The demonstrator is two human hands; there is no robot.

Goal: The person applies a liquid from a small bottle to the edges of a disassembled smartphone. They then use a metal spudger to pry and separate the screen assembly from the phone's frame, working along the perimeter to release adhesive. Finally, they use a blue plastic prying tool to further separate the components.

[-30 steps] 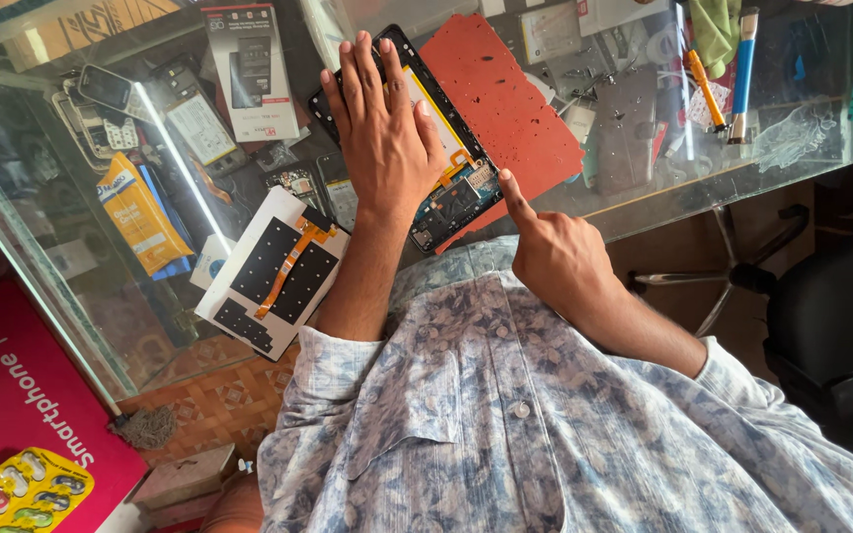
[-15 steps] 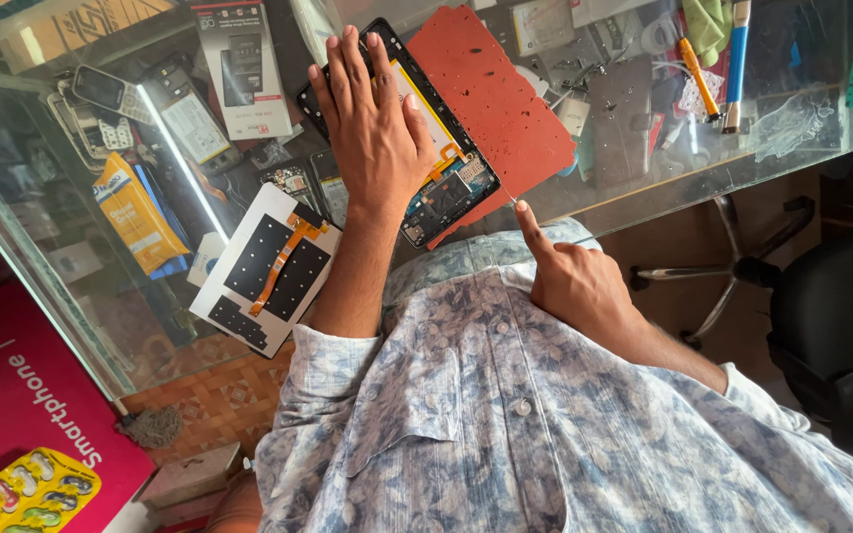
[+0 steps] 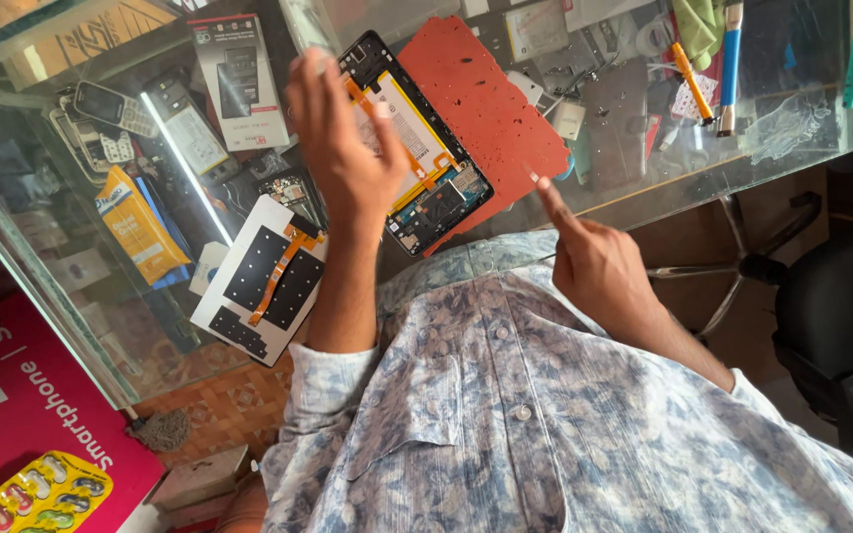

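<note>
Nearest the camera is the person's blue-and-white patterned shirt [image 3: 545, 415], which fills the lower part of the view. Above it, the right hand [image 3: 594, 262] is at the near edge of the glass counter [image 3: 742, 158]; the index finger is extended and its tip touches the near edge of the red work mat [image 3: 491, 94], while the remaining fingers are curled into the palm and grip nothing. The left hand [image 3: 338, 148] is raised above the counter, fingers spread and loosely open, motion-blurred, with nothing in its grasp. Partly behind the left hand lies the opened tablet [image 3: 417, 148], back cover removed, on the left part of the red work mat; its pale battery, orange flex cables and dark circuit board are exposed. The tablet lies diagonally, its lower corner toward the person. Below the left forearm, a white back panel [image 3: 259, 281] with black pads and an orange ribbon cable shows through the glass on a lower level. Further left, under the glass, are a yellow-and-blue package [image 3: 135, 227], several old keypad phones [image 3: 101, 123] and a white phone box [image 3: 239, 79]. At the far right of the counter lie an orange-handled tool [image 3: 691, 79] and a blue-handled tool [image 3: 731, 59], close beside each other.
</note>
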